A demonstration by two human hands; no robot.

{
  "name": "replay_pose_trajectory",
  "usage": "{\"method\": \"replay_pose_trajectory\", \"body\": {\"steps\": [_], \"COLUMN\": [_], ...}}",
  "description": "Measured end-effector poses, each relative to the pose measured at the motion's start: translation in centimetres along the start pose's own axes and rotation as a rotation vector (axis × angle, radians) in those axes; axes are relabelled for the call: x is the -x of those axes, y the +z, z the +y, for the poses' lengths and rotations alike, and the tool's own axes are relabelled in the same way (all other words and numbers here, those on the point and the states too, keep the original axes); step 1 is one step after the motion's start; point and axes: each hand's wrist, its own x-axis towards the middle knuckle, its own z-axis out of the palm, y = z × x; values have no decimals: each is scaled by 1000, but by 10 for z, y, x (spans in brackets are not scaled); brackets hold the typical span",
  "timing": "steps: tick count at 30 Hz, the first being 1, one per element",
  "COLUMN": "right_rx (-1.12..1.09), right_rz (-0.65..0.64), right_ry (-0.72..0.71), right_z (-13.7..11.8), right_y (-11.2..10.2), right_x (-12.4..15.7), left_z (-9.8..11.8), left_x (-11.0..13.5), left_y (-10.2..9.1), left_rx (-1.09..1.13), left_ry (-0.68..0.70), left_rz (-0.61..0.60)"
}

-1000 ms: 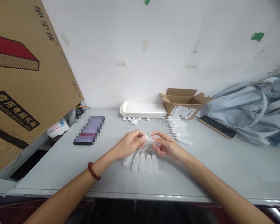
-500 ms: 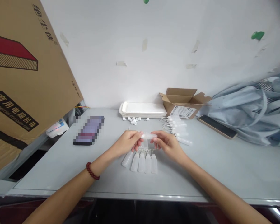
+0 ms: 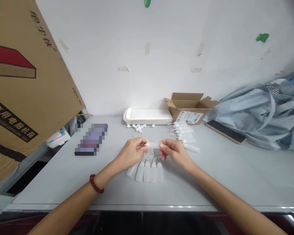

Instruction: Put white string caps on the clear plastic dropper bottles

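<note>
A small translucent plastic bottle (image 3: 154,145) lies sideways in the air between my two hands. My left hand (image 3: 132,152) is closed, its thumb and fingertips pinching at the bottle's narrow neck end. The bottle's other end is gripped by the closed fingers of my right hand (image 3: 175,153). Whether a cap is inside my left fingers is hidden. Just below, several similar bottles (image 3: 147,173) lie in a row on the table, thin white cords at their tops. Small white caps (image 3: 138,128) are scattered farther back.
More bottles with white tops (image 3: 186,135) lie right of centre. Behind them stand an open cardboard box (image 3: 189,116) and a stack of white packaging (image 3: 149,115). A phone (image 3: 225,131) and a light-blue bag (image 3: 254,114) are right; a pixelated device (image 3: 91,139) and large carton (image 3: 26,81) left.
The view has shifted slightly. My left thumb and fingertips have moved a little outward on the bottle's neck end, showing more of it. My right hand keeps its hold.
</note>
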Motion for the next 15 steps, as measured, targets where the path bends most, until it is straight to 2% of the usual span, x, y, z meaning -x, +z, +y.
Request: {"method": "replay_pose_trajectory", "body": {"steps": [3, 6, 10, 15], "right_rx": [-78, -119, -140, -121], "right_rz": [-8, -12, 3, 23], "right_ry": [44, 58, 31, 17], "right_z": [-2, -3, -3, -4], "right_y": [-1, -2, -2, 0], "right_x": [0, -1, -2, -2], "left_z": [2, 5, 10, 9], "left_x": [0, 0, -2, -4], "left_y": [1, 1, -1, -4], "left_rx": [-105, -54, 89, 167], "left_ry": [44, 39, -62, -172], "left_rz": [49, 56, -15, -79]}}
